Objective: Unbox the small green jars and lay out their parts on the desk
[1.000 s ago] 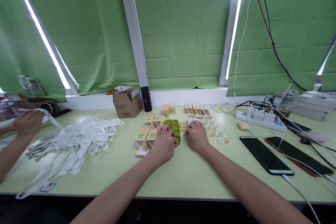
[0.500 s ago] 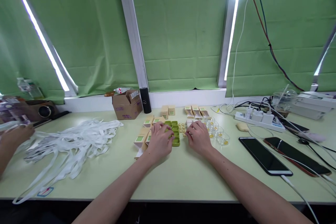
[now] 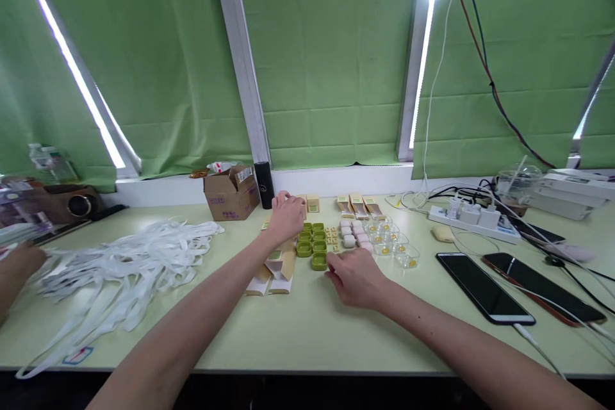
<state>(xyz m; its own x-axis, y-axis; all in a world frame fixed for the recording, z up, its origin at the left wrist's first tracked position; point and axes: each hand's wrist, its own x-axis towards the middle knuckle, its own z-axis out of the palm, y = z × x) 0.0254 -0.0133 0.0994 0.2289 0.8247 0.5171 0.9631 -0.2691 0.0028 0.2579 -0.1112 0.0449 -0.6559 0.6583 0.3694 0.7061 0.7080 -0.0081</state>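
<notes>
Two rows of small square green containers (image 3: pixel 319 246) sit in the middle of the table. My right hand (image 3: pixel 358 277) is at the nearest green container (image 3: pixel 319 261), its bent fingers and thumb closed against the right edge. Further back, my left hand (image 3: pixel 287 214) reaches over the card boxes, beside a small beige box (image 3: pixel 302 200); its fingertips are partly hidden. Small beige pieces (image 3: pixel 331 238) lie right of the containers. Beyond them are white and pale pink blocks (image 3: pixel 349 241) and clear cups with yellow bits inside (image 3: pixel 407 256). Open card sleeves (image 3: pixel 280 275) lie below my left forearm.
White straps (image 3: pixel 144 256) are heaped at left, near another person's hand (image 3: pixel 22 266). A cardboard box (image 3: pixel 231 195) and black cylinder (image 3: pixel 264 184) stand at the back. Two phones (image 3: pixel 485 285) (image 3: pixel 542 285), a power strip (image 3: pixel 473 218) and cables occupy the right. More card sleeves (image 3: pixel 358 206) lie behind.
My left hand has moved from the green containers back toward the card boxes. My right hand has come nearer to me, beside the front container, uncovering the pale blocks.
</notes>
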